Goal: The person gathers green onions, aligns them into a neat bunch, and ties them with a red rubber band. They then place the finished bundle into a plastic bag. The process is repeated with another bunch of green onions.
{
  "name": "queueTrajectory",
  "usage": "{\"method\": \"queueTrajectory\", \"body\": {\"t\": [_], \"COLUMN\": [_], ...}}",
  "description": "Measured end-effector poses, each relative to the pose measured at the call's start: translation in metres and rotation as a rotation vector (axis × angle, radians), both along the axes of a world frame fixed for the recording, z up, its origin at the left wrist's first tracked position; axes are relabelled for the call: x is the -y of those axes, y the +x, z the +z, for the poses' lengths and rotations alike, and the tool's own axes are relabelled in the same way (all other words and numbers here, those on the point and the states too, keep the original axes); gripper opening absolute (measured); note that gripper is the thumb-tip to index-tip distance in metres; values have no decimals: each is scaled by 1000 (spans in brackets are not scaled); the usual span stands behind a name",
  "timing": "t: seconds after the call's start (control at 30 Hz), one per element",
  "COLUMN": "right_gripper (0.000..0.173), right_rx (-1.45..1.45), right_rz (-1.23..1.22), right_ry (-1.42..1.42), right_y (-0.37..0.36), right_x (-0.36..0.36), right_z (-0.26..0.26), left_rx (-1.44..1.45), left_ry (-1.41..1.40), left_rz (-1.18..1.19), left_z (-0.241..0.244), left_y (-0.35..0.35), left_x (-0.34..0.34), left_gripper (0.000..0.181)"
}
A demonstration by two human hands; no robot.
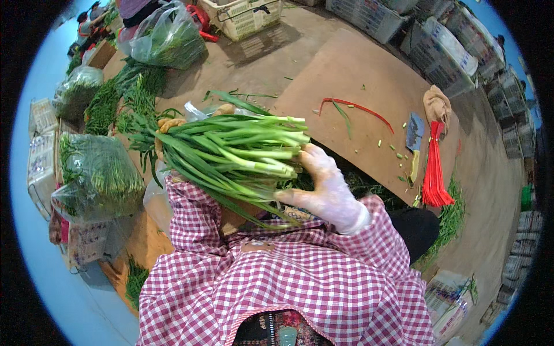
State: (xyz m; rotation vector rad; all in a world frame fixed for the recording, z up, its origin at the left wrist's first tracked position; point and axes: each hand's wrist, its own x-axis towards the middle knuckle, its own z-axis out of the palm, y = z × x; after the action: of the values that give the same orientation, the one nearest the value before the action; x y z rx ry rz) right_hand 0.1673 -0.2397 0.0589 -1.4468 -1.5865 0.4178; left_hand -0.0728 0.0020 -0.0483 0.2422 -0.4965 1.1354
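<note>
A thick bunch of long green allium stalks (233, 149), flat-leaved with pale cut ends, lies sideways in front of my chest. My left hand (170, 126), in a tan glove, is wrapped around its leafy end; the bunch hides most of that hand. At the pale ends is my right hand (331, 186), in a thin whitish glove, with thumb and fingers spread apart. Its fingertips are at or against the stalk ends; contact is hard to tell. A loose leaf hangs below the bunch towards my checked sleeve.
On the brown board (346, 65) lie a yellow-handled cleaver (414, 134), a sheaf of red strips (437, 173), one loose red strip (359, 106) and cut stem bits. Bagged greens (101, 168) stand at left. Plastic crates (244, 19) stand at the back and right.
</note>
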Motion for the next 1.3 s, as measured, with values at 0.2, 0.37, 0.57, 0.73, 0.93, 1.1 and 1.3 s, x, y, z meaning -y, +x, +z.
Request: {"method": "queueTrajectory", "body": {"t": [0.2, 0.37, 0.57, 0.73, 0.93, 1.1, 1.3], "right_gripper": [24, 18, 24, 31, 26, 22, 14], "right_rx": [48, -1286, -285, -143, 104, 282, 170], "right_rz": [-109, 200, -211, 26, 58, -143, -172], "right_ry": [96, -99, -261, -205, -150, -66, -103], "right_y": [-26, 29, 71, 47, 34, 28, 23], "right_x": [-5, 43, 33, -37, -40, -30, -35], "right_z": [-13, -38, -51, 8, 21, 12, 7], "left_rx": [9, -22, 46, 88, 24, 84, 29], "left_ry": [102, 257, 192, 147, 136, 103, 107], "left_rz": [-81, -4, -39, -15, -3, -24, 2], "left_z": [11, -4, 3, 3, 11, 11, 16], "left_y": [6, 0, 9, 9, 4, 12, 9], "left_x": [6, -12, -5, -1, 5, 7, 10], "left_gripper": [24, 23, 21, 20, 20, 20, 20]}}
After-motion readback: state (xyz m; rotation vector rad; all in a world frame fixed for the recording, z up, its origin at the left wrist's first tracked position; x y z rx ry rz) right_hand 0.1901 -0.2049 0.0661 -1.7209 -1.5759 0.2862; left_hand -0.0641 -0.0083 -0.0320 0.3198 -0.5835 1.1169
